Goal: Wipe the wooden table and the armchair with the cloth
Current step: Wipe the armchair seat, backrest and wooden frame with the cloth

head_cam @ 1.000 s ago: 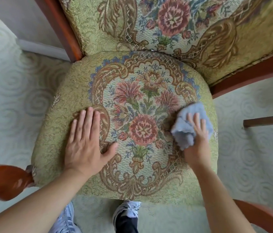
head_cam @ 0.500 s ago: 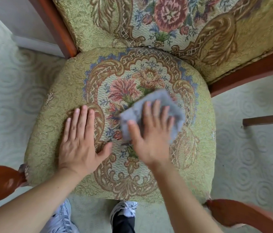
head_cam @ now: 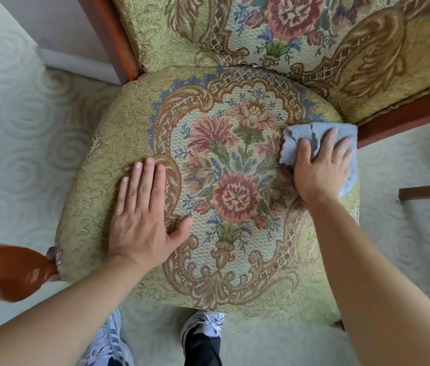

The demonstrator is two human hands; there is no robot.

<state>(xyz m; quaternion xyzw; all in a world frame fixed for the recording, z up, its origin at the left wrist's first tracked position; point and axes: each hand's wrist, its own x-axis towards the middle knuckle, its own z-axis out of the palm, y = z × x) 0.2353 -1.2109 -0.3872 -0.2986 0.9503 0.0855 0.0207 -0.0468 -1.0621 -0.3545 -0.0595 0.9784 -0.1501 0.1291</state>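
Observation:
The armchair's round seat cushion fills the middle of the view, green with a woven flower pattern. My right hand presses a light blue-grey cloth flat onto the seat's right edge, fingers spread over it. My left hand lies flat and empty on the left half of the seat, palm down. The padded backrest rises behind the seat. The wooden table is not in view.
Polished wooden armrests show at the lower left and the upper right. A dark wooden bar juts in from the right. Pale patterned carpet surrounds the chair; my shoes stand below the seat's front edge.
My right hand has swept the cloth from the middle of the seat back to its right edge. My left hand has stayed flat in place.

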